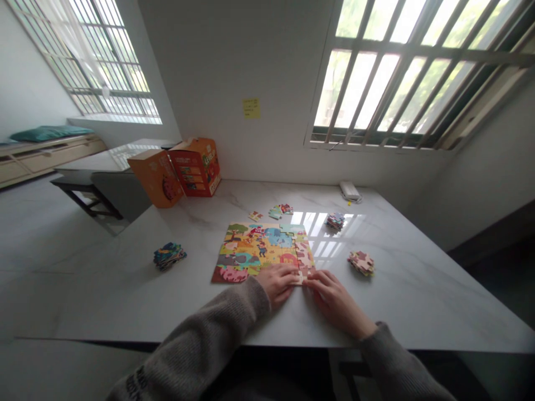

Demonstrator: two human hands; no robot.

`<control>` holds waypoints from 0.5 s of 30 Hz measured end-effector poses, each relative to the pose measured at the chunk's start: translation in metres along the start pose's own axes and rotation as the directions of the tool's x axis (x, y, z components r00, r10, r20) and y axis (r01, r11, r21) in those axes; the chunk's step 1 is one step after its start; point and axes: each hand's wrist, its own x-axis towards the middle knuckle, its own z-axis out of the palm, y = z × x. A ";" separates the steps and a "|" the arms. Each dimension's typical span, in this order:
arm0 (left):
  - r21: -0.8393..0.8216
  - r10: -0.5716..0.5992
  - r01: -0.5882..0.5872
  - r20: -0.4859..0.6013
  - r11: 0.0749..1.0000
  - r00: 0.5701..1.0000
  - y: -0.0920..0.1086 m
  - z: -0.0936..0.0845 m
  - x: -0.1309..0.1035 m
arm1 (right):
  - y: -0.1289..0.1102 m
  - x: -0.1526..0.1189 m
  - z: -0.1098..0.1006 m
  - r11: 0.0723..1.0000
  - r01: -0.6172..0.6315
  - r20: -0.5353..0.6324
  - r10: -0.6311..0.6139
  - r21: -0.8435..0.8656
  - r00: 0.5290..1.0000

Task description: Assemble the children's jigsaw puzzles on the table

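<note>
Your jigsaw puzzle [261, 253] lies flat near the middle of the tabletop [397, 306], straight in front of you, with its long side running left to right, much like the tabletop's near edge. The spot that matters is the puzzle's near right corner, where a pale puzzle piece [300, 278] sits between the fingertips of your two hands. Your left hand [278, 283] comes in from the left, palm down over the puzzle's near edge, its fingers bent and close together and pointing right. Your right hand [332, 295] comes in from the right, mostly on the bare tabletop, with its fingers bent and their tips by that same corner. Both hands are right at the pale piece, so neither looks clearly nearer (your fingers hide some of it, so I can't tell which way its long side goes). I can't tell if either hand is pinching it or just touching it. A thin dark line runs down between the right-hand strip [305, 252] and the rest of the picture, so that strip may not be pushed in tight. The pink pile of pieces [361, 263] is nearer your right hand, toward the tabletop's right edge.
</note>
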 end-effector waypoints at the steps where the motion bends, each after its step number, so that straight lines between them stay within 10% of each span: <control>1: -0.011 -0.064 0.064 -0.062 0.998 0.996 -0.004 -0.003 0.000 | 0.000 0.000 0.000 1.000 -0.003 0.001 0.003 0.001 1.000; 5: 0.003 -0.285 0.290 -0.167 0.957 0.944 -0.013 -0.010 0.000 | -0.001 0.000 -0.001 1.000 -0.002 -0.004 0.002 0.005 1.000; 15: 0.034 -0.281 0.281 0.018 0.959 0.959 -0.001 -0.005 0.007 | 0.000 0.000 0.000 1.000 -0.019 0.014 0.018 0.025 1.000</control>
